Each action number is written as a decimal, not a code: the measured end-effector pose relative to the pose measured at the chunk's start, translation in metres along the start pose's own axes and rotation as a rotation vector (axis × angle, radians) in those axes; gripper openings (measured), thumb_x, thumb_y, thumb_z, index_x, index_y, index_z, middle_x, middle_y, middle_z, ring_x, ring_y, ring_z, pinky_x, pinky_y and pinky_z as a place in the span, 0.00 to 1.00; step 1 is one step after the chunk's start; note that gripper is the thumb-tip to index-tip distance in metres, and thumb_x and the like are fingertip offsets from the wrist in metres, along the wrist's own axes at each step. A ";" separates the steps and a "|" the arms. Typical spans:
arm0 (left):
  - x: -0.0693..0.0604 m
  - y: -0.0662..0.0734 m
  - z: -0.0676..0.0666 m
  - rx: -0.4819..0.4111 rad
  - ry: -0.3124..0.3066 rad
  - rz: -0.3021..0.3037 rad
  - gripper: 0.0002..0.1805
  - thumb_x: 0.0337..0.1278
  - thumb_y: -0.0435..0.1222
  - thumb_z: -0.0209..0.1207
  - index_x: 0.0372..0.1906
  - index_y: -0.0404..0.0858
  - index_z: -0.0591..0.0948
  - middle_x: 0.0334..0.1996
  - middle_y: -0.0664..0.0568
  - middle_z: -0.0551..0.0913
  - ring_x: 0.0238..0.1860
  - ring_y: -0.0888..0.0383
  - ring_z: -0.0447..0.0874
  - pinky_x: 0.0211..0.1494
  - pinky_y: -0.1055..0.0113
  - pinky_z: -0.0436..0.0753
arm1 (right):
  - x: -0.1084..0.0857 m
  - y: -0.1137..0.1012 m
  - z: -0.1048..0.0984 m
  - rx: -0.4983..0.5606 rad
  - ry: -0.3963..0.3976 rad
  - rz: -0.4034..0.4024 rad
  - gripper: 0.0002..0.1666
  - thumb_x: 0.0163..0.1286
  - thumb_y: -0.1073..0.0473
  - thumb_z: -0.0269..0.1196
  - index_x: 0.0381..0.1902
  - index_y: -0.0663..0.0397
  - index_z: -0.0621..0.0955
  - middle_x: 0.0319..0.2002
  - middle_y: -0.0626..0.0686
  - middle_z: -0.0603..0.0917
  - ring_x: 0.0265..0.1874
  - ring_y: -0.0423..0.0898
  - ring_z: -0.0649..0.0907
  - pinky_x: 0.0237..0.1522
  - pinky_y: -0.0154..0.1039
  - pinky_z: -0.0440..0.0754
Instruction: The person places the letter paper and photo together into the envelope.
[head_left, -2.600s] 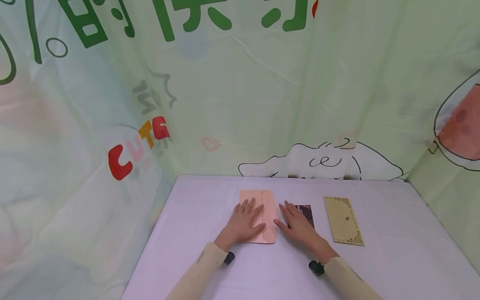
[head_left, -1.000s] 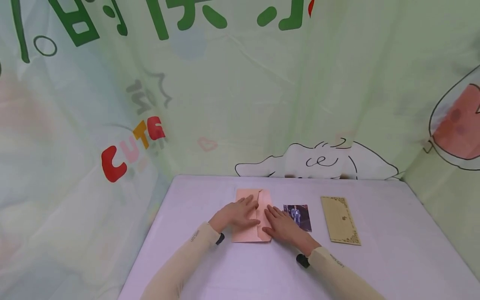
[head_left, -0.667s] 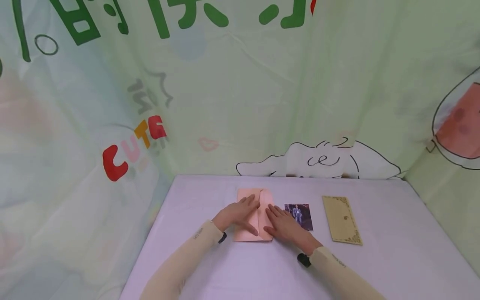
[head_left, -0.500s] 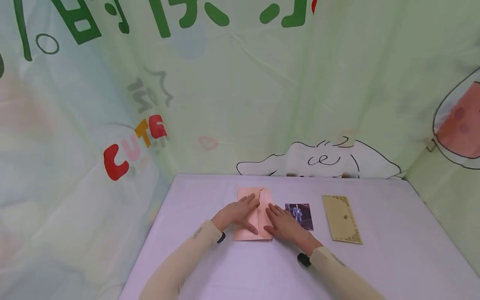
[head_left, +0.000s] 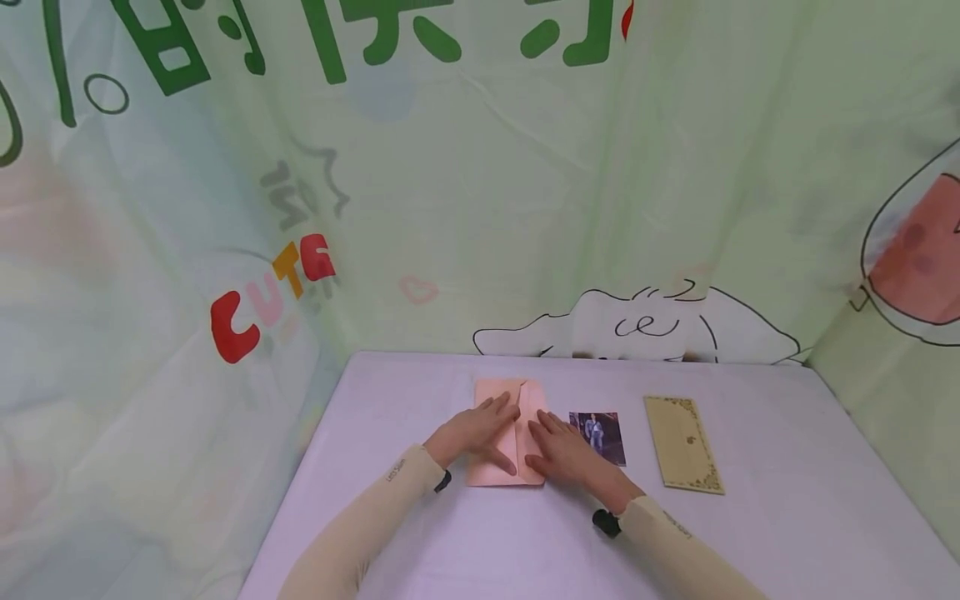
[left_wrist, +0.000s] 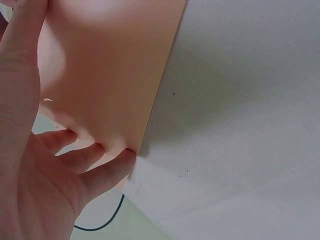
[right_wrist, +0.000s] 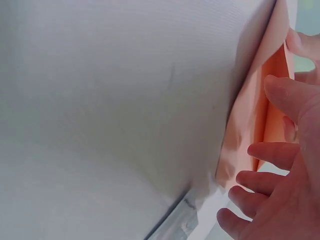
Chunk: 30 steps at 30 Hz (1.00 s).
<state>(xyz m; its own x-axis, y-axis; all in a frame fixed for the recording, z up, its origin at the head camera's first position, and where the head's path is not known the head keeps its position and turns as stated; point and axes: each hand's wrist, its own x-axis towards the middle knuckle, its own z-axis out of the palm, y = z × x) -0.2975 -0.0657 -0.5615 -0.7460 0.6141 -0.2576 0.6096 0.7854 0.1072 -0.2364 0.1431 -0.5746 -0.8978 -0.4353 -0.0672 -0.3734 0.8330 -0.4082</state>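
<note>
A pink paper envelope (head_left: pixel 491 473) lies on the table with its long flap on the right side. My left hand (head_left: pixel 476 432) rests spread on its left part, fingertips on the paper, as the left wrist view also shows at the envelope (left_wrist: pixel 110 65) and hand (left_wrist: pixel 55 175). My right hand (head_left: pixel 566 452) touches the flap with extended fingers. In the right wrist view the flap (right_wrist: pixel 240 130) stands slightly raised, with an orange-looking gap beside it, and the right hand (right_wrist: pixel 285 170) is over it. The fingers curl round nothing.
A small photo (head_left: pixel 609 437) lies just right of the right hand, partly covered by it. Farther right is a wooden board (head_left: pixel 678 442) with ornamented corners. The table (head_left: pixel 495 550) has a pale cloth; a printed curtain (head_left: pixel 465 208) hangs behind.
Compared with the earliest frame, the right hand has moved left from the photo onto the flap, uncovering most of the photo. The left hand has shifted slightly left. Lately both hands are nearly still.
</note>
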 end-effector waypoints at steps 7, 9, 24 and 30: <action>0.000 0.001 0.000 0.020 -0.004 -0.006 0.61 0.36 0.75 0.65 0.76 0.52 0.58 0.82 0.46 0.49 0.79 0.42 0.56 0.67 0.49 0.77 | -0.001 0.000 -0.004 0.023 0.012 0.006 0.38 0.73 0.48 0.61 0.72 0.65 0.68 0.76 0.69 0.61 0.76 0.68 0.58 0.73 0.67 0.57; 0.000 0.001 0.001 0.024 0.000 -0.001 0.60 0.36 0.75 0.64 0.75 0.52 0.59 0.82 0.45 0.49 0.79 0.42 0.57 0.66 0.49 0.78 | -0.001 0.001 -0.004 0.023 0.021 -0.001 0.37 0.73 0.49 0.62 0.71 0.66 0.68 0.75 0.70 0.62 0.75 0.69 0.60 0.72 0.67 0.58; 0.000 0.004 0.003 0.012 -0.008 -0.002 0.58 0.36 0.74 0.66 0.74 0.54 0.59 0.82 0.45 0.48 0.79 0.42 0.57 0.65 0.50 0.79 | -0.014 0.012 -0.009 0.037 0.099 -0.017 0.34 0.71 0.52 0.64 0.68 0.66 0.71 0.70 0.70 0.69 0.70 0.69 0.68 0.68 0.65 0.67; 0.001 0.002 0.003 0.015 0.001 0.005 0.57 0.36 0.74 0.66 0.72 0.54 0.60 0.82 0.45 0.48 0.79 0.41 0.57 0.65 0.52 0.79 | -0.017 0.020 -0.011 0.015 0.122 0.002 0.34 0.71 0.51 0.65 0.68 0.64 0.72 0.70 0.70 0.69 0.68 0.67 0.71 0.67 0.64 0.70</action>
<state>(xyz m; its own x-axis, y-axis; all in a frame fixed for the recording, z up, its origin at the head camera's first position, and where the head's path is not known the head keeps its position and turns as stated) -0.2965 -0.0639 -0.5648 -0.7433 0.6178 -0.2564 0.6169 0.7814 0.0942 -0.2315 0.1704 -0.5714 -0.9208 -0.3877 0.0428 -0.3683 0.8283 -0.4222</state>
